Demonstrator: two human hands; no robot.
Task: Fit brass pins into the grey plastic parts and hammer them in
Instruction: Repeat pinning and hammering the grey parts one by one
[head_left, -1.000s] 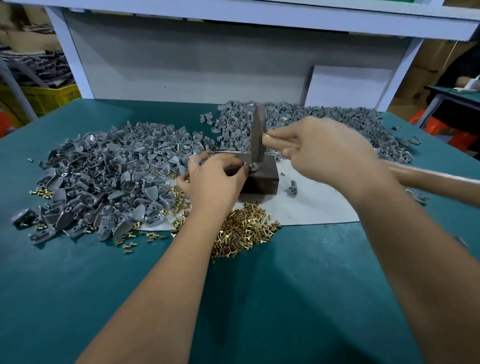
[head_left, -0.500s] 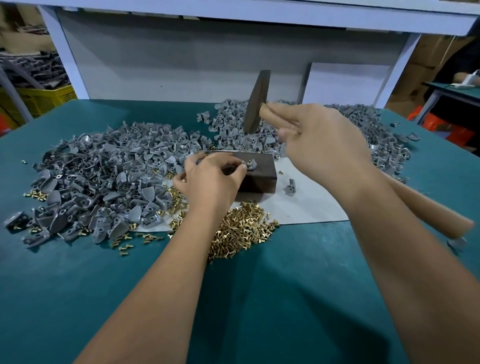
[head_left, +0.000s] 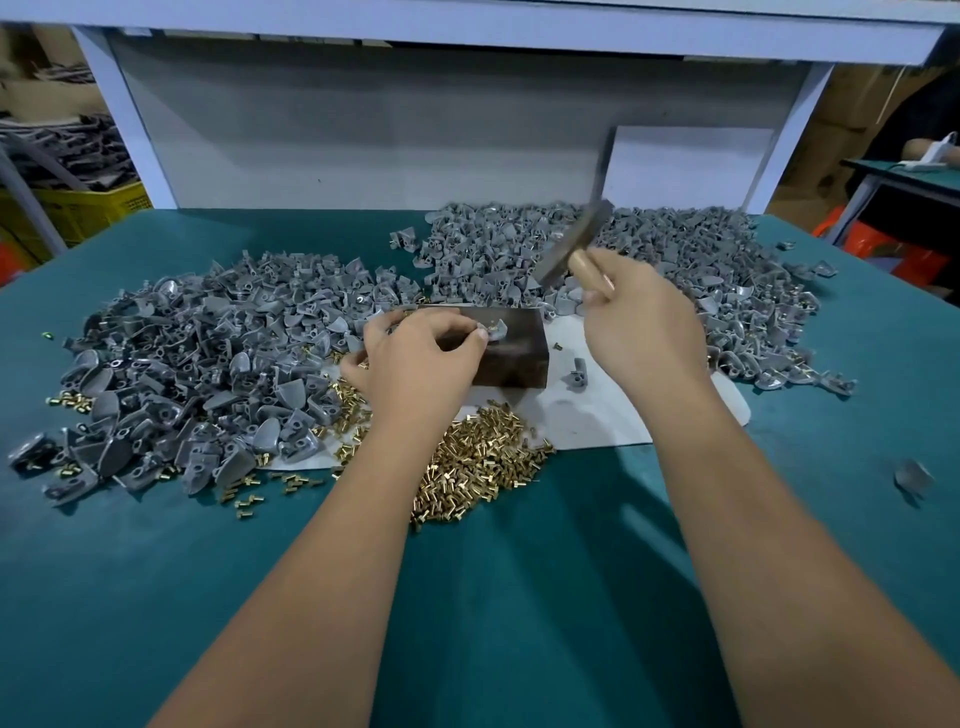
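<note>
My left hand (head_left: 423, 358) pinches a small grey plastic part (head_left: 493, 331) down on the top of a dark metal block (head_left: 511, 353). My right hand (head_left: 641, 325) grips the wooden handle of a hammer (head_left: 574, 248), whose blurred head hangs tilted above and to the right of the block. A heap of brass pins (head_left: 472, 462) lies just in front of the block, partly hidden by my left forearm. Whether a pin sits in the held part is hard to tell.
A big pile of grey parts (head_left: 208, 364) covers the left of the green table (head_left: 156, 597); another pile (head_left: 675, 260) lies at the back right. A white sheet (head_left: 597, 421) lies under the block. One loose grey part (head_left: 577, 373) rests on it.
The hammer struck the part a second ago, rose high, and now swings back down to the right of the block. My left hand has stayed on the part.
</note>
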